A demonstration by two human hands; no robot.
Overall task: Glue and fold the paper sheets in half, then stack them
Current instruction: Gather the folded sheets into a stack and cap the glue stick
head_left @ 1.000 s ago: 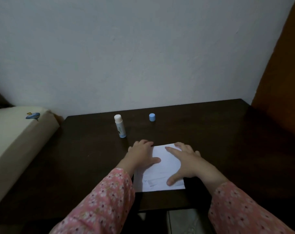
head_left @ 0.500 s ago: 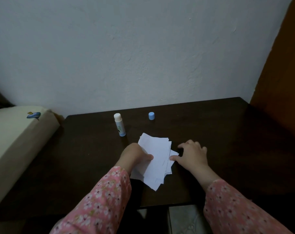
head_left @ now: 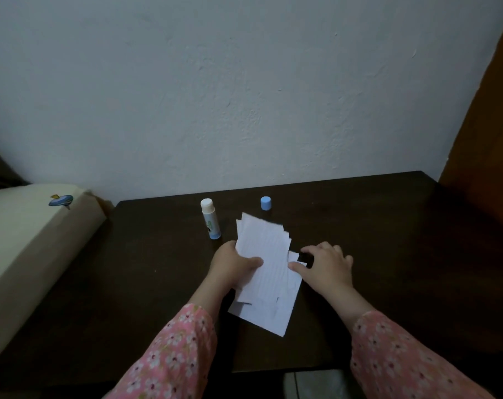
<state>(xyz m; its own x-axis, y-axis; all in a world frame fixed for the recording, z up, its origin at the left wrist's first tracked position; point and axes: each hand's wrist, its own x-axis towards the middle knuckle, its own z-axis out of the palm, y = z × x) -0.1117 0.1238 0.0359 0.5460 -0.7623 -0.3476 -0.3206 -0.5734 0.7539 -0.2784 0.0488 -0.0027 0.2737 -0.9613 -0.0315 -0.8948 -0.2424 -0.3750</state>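
In my left hand [head_left: 235,265] is a fanned bundle of white paper sheets [head_left: 263,249]; the thumb lies on top and the bundle is tilted up off the dark table [head_left: 388,254]. Under it a lower paper sheet [head_left: 266,315] lies flat near the front edge. My right hand [head_left: 325,264] is just right of the papers, fingers curled, with thumb and forefinger pinching that sheet's right corner. The glue stick [head_left: 210,221] stands upright and uncapped behind my left hand. Its blue cap [head_left: 266,203] stands apart, near the wall.
A cream cushion or mattress edge [head_left: 28,243] borders the table on the left. A white wall runs along the back and an orange-brown panel [head_left: 486,133] stands at the right. The table's front edge is just under my sleeves.
One second ago both hands lay flat on the paper on the table. My left hand has since lifted the bundle and turned it, and my right hand has shifted to the paper's right corner.
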